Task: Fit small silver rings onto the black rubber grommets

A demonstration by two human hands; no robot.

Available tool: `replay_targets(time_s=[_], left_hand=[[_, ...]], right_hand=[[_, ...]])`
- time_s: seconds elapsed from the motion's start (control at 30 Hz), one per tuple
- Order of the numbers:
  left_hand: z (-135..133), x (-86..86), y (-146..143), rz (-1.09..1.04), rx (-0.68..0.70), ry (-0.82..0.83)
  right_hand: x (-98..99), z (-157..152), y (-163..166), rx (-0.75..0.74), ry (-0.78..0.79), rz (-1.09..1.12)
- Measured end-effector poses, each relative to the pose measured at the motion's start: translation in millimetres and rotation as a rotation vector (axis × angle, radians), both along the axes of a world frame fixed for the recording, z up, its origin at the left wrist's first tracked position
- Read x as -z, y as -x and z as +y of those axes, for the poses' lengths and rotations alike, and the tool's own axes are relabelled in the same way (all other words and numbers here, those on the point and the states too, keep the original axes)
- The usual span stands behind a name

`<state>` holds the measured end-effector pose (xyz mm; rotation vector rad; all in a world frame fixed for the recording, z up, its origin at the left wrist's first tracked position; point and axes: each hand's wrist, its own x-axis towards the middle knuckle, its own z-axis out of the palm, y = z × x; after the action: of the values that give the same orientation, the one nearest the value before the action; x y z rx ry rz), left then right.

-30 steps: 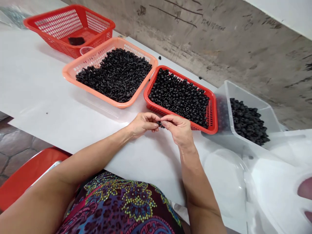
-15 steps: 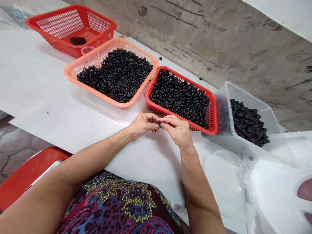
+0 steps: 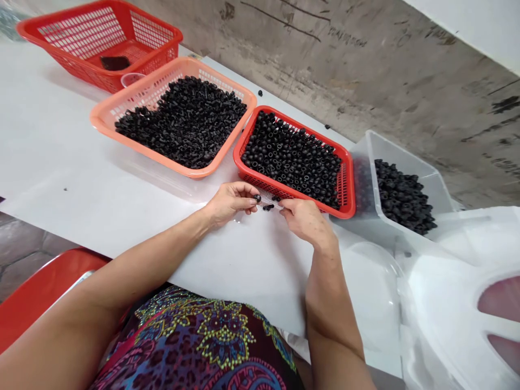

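Both hands are held over the counter [image 3: 134, 238], slightly apart, just in front of the near corner of the red basket [image 3: 348, 184]. The left hand [image 3: 229, 205] pinches a black bead [image 3: 257, 198] at its fingertips. The right hand [image 3: 304, 221] has its fingers curled toward a thin clear strip [image 3: 268, 201] that spans the gap, though what those fingers grip is too small to tell. Two or three more beads sit along the strip.

The red basket is packed with beads, and a peach basket [image 3: 103, 120] full of them stands just beside it, to the left. A clear tub [image 3: 400, 143] holding more beads sits at the counter's far right. A second red basket [image 3: 97, 16] stands at the far left corner, with a clear cup [image 3: 132, 78] leaning against the peach basket's rim. A clear dome [image 3: 365, 292] lies near the right hand.
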<state>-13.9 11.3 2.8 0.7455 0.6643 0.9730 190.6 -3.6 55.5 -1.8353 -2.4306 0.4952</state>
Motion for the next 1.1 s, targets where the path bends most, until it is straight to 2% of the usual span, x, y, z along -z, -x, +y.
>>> replay_targets(time_s=[0.07,0.17,0.4,0.53,0.6,0.67,0.83,0.93,1.1], left_hand=[[0.4,0.0,0.3,0.004,-0.001,0.013],[0.6,0.2,0.2,0.004,0.0,0.015],[0.7,1.6,-0.9,0.002,0.01,0.02],[0.7,2.0,-1.2,0.007,0.019,0.026],[0.4,2.1,-1.1,0.007,0.028,0.029],[0.0,2.3,-0.9,0.0,0.04,0.03],[-1.0,2.7,-0.8,-0.033,0.062,0.037],[-1.3,1.7,-0.9,-0.029,0.075,0.038],[-2.5,-0.7,-0.8,-0.034,0.13,0.02]], right_hand=[[5.7,1.6,2.8,-0.005,0.03,-0.179],[14.2,3.1,10.6,-0.025,0.029,-0.286],[29.6,7.4,16.1,-0.002,0.031,-0.288],[30.0,7.9,14.6,0.031,-0.005,-0.289],[26.4,6.1,14.6,0.037,-0.042,-0.179],[20.9,3.2,14.9,0.042,-0.037,0.055],[6.6,-2.8,16.0,0.071,0.182,0.701],[2.9,-2.9,15.7,0.118,0.24,0.896],[1.8,-2.7,16.9,0.204,0.322,1.087]])
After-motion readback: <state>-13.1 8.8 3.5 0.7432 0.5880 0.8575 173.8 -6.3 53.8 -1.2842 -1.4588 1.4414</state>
